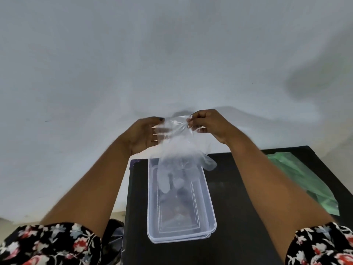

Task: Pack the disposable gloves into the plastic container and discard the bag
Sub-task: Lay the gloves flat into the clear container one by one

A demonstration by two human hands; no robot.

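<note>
Clear disposable glove (177, 150) pinched at cuff by left hand (142, 135) and right hand (209, 124), both grips narrow, fingers dangling over open plastic container (208, 213) on black tabletop (238, 197). Advisable: lower straight, fold inside rim. Green bag (303, 180) alongside.

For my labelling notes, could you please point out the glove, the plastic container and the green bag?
glove (176, 148): head view, its palm.
plastic container (211, 211): head view, right rim.
green bag (298, 175): head view, its middle.

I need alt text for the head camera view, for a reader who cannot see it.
Two bare hands, left hand and right hand, hold a clear disposable glove above an open plastic container on a black table. A green bag lies at the right.
</note>
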